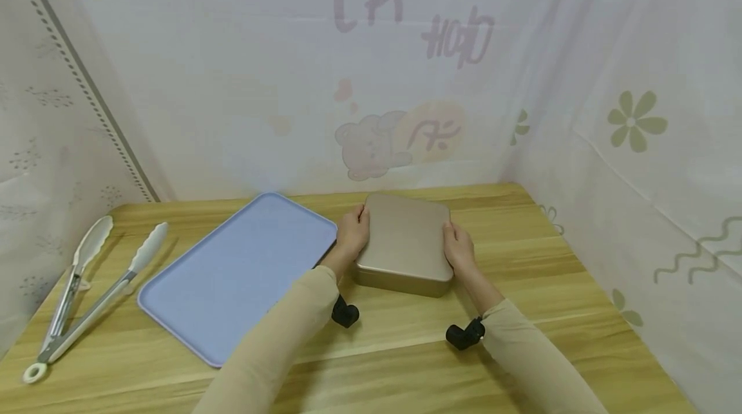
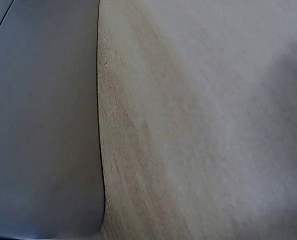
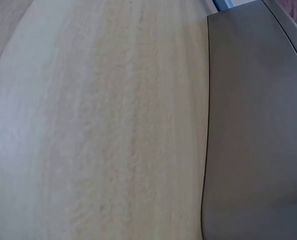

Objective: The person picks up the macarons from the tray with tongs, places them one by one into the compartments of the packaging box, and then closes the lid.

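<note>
A champagne-gold rectangular tin (image 1: 406, 237) with a lid lies on the wooden table, turned slightly. My left hand (image 1: 353, 234) grips its left side, thumb at the top edge. On the opposite side my right hand (image 1: 460, 248) holds it the same way, and the fingers under both thumbs are mostly hidden. In the left wrist view the tin's smooth side wall (image 2: 43, 125) stands along the wood, with the lid seam at the upper left. The right wrist view has the tin's wall (image 3: 258, 130) and a bit of hand (image 3: 296, 14) at the top corner.
A light blue tray (image 1: 243, 279) lies left of the tin, its right corner close by my left hand. Spread tongs (image 1: 98, 298) with pale scalloped tips lie at the far left. Printed white curtains (image 1: 232, 79) enclose the back and sides of the table (image 1: 382, 349).
</note>
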A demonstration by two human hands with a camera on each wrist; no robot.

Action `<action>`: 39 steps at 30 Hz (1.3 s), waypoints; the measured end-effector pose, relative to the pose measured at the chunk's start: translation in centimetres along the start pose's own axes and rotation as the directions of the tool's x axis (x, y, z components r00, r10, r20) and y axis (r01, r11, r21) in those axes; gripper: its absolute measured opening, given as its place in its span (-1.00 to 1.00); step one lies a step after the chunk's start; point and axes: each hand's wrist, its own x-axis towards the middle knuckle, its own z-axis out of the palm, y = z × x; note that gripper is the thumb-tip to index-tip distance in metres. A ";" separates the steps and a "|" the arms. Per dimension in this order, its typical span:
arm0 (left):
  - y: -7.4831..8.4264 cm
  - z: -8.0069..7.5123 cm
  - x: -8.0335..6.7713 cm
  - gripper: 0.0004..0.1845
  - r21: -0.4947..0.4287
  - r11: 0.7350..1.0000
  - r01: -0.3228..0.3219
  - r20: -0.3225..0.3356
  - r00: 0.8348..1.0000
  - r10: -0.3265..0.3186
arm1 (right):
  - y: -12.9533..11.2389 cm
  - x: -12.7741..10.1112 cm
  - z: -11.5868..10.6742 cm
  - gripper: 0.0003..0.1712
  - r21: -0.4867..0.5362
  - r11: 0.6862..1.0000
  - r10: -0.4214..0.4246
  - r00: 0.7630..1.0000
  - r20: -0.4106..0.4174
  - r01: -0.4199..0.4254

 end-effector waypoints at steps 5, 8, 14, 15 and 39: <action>-0.1 0.0 -0.1 -0.67 0.004 1.000 0.001 -0.008 1.000 -0.001 | 0.1 -0.1 0.1 -0.43 0.019 1.000 0.004 1.000 -0.021 -0.003; -0.1 0.1 0.0 -0.67 -0.007 1.000 0.018 -0.001 1.000 -0.018 | 0.2 -0.1 0.2 -0.43 0.030 1.000 0.005 1.000 -0.022 -0.005; -0.2 0.1 0.0 -0.62 -0.075 0.994 0.075 0.015 0.997 -0.074 | 0.2 0.0 0.2 -0.47 0.033 0.999 -0.004 0.998 -0.055 0.006; -0.2 0.1 0.0 -0.61 -0.092 0.992 0.089 0.020 0.996 -0.087 | 0.2 -0.1 0.2 -0.46 0.041 0.999 0.001 0.999 -0.054 0.002; -0.3 0.1 0.1 -0.58 -0.223 0.961 0.163 0.041 0.987 -0.157 | 0.4 0.2 0.0 -0.41 0.234 0.968 0.090 0.996 0.015 -0.091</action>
